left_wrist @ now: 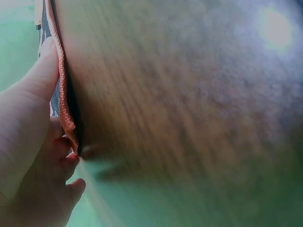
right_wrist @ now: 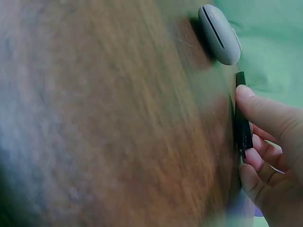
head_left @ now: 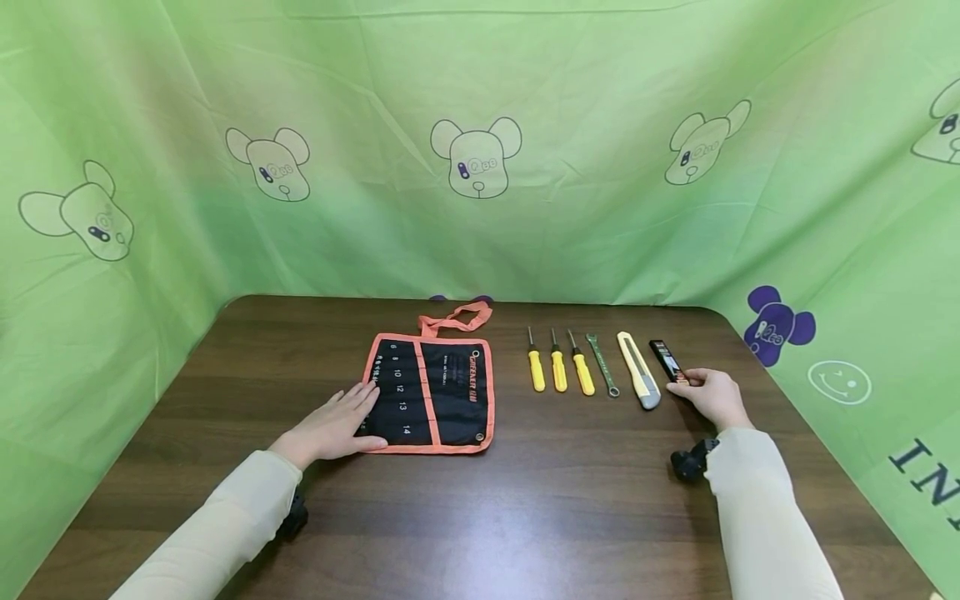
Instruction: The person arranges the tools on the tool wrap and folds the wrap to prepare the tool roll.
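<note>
My left hand point(head_left: 341, 421) rests straight-fingered on the tool pouch point(head_left: 459, 417); my right hand point(head_left: 716, 397) pinches a black case point(head_left: 667, 362); screwdrivers point(head_left: 559, 372) lie outside.

Three screwdrivers point(head_left: 559, 371), one pouch point(head_left: 459, 408), wrench point(head_left: 602, 364), cutter point(head_left: 638, 370), box point(head_left: 667, 360)

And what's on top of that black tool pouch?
The left hand rests on the left side of the pouch; whatever is beneath that hand is covered.
</note>
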`<state>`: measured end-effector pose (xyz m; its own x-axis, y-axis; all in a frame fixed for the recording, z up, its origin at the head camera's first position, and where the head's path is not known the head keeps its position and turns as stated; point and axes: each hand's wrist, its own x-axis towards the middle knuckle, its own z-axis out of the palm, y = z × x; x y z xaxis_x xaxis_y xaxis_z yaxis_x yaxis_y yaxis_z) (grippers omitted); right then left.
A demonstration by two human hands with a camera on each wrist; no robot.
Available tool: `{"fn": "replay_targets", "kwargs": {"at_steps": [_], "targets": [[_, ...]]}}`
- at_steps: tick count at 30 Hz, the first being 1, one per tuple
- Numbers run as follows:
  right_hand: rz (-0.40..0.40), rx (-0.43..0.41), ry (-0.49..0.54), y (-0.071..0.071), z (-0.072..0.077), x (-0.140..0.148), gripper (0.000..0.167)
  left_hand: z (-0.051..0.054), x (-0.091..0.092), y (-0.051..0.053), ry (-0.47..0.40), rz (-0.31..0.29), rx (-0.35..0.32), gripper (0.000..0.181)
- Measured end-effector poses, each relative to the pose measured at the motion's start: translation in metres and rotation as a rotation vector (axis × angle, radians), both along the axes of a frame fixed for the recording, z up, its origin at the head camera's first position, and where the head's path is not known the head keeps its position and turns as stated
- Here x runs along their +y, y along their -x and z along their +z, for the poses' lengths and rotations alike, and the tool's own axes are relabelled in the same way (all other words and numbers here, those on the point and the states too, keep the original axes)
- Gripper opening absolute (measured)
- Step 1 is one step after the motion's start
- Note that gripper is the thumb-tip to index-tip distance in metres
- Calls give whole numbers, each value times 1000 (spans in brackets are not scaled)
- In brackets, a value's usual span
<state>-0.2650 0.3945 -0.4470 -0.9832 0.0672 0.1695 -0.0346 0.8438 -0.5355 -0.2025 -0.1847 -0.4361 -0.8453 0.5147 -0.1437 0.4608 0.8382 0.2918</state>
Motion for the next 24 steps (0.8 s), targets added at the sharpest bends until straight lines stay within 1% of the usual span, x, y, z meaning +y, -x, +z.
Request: {"fn": "replay_targets", "kwargs": {"at_steps": [5, 12, 19, 24], "targets": [[-8, -10, -10, 0, 1, -2, 44, -2, -1, 1, 5, 1, 3, 84], [-44, -20, -15, -1, 2, 0, 40, -3, -1, 2, 4, 2, 8, 85], [-101, -46, -28, -3, 4, 4, 35, -2, 0, 2, 9, 10, -9, 86], [-138, -73, -18, -4, 7, 4, 35, -3, 0, 1, 18, 14, -12, 86]]}}
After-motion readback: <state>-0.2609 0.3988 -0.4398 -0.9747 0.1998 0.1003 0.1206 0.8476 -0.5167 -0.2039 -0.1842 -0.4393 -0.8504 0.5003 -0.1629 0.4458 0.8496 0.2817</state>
